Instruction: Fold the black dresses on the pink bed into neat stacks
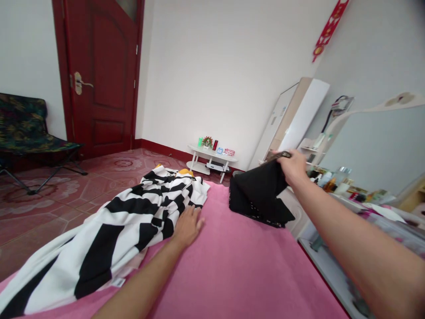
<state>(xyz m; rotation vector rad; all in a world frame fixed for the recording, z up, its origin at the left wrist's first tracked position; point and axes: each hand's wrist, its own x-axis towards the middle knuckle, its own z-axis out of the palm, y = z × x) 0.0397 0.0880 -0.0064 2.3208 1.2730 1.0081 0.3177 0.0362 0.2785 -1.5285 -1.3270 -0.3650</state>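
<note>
Right hand is pinching the top end of the black cloth, lifting that part while the rest sits folded on the far right of the pink cover; a small dark shiny bit shows at the grip, too small to make out. Left hand grasps nothing: palm down, fingers loosely extended, right at the edge of the black-and-white garment, which lies rumpled along the cover's left side with a bit of yellow at its far end. Bottle-laden dresser with mirror right, low white stand beyond, camouflage chair and red door left.
</note>
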